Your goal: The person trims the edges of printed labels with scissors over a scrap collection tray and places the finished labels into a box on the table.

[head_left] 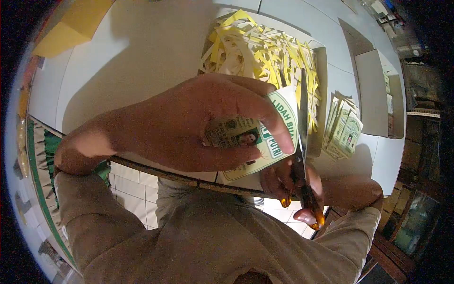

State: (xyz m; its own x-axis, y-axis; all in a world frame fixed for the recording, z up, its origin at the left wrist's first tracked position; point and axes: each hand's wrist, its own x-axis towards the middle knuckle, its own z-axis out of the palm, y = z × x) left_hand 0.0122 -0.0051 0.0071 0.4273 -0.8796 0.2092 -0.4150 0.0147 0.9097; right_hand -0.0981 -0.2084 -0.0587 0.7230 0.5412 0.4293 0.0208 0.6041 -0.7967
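My left hand [208, 120] pinches a printed paper label [280, 113] between thumb and fingers. The label is pale with green lettering, "LIDAH BUAYA" partly readable, and a small portrait; the hand covers part of it. In my right hand [288, 180] is a pair of scissors [303, 118] with amber handles, gripped by thumb and fingers. Its blades stand apart and point away from me, right along the label's curved right edge. Behind both hands, a shallow box [321, 80] holds a heap of yellow and white paper strips [265, 47].
Right of the strip box lies a loose pile of similar labels [349, 130] on the white tiled table [156, 42]. An open cardboard box [373, 92] with more labels stands farther right. A yellow box-like object [73, 28] sits at the upper left. The table's front edge runs below my hands.
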